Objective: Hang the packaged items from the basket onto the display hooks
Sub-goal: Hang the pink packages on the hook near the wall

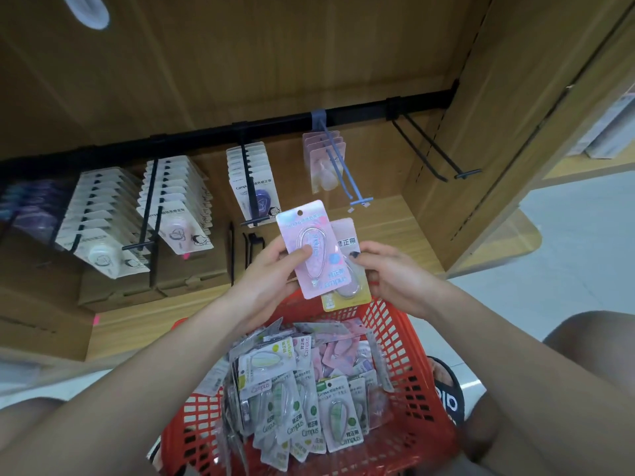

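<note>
My left hand [278, 266] pinches a pink packaged correction tape [311, 247], thumb on its front, held upright above the basket. My right hand [385, 273] grips a second pink package with a yellow bottom edge [347, 266], partly hidden behind the first. Below them the red plastic basket [405, 341] holds several more packages, green, grey and pink [309, 393]. On the black rail [240, 127] a blue hook [343, 173] carries a few pink packages [324, 159] just above my hands. To its right juts a bare black hook [436, 152].
Black hooks at the left carry rows of white packages [103, 221], pink-tape packages [175, 204] and purple-tape packages [249, 180]. Short bare hooks [247, 245] stick out lower down. Wooden shelf boards and a side panel [481, 132] enclose the bay. My knees flank the basket.
</note>
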Motion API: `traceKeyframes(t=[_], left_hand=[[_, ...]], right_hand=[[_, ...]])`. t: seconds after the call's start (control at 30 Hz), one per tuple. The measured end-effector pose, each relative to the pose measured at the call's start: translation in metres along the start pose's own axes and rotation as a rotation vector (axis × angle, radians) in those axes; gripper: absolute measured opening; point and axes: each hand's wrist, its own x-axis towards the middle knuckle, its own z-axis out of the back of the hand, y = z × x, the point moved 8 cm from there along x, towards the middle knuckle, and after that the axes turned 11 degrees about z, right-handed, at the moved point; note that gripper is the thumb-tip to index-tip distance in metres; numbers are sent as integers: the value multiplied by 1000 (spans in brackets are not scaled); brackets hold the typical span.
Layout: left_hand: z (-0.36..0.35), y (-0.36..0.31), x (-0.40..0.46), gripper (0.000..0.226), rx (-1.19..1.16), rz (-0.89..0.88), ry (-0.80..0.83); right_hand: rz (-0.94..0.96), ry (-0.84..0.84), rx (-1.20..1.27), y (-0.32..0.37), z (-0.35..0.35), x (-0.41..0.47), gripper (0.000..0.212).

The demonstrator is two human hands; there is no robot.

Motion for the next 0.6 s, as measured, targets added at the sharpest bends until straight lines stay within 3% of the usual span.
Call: traceKeyframes(t=[0.17,0.6], left_hand=[[3,-6,-1,28,-10,-17,-3],[3,-9,2,29,104,-45,1]], right_hand=[[100,-223,78,13,22,3,21],[160,-374,-118,20,28,33,23]])
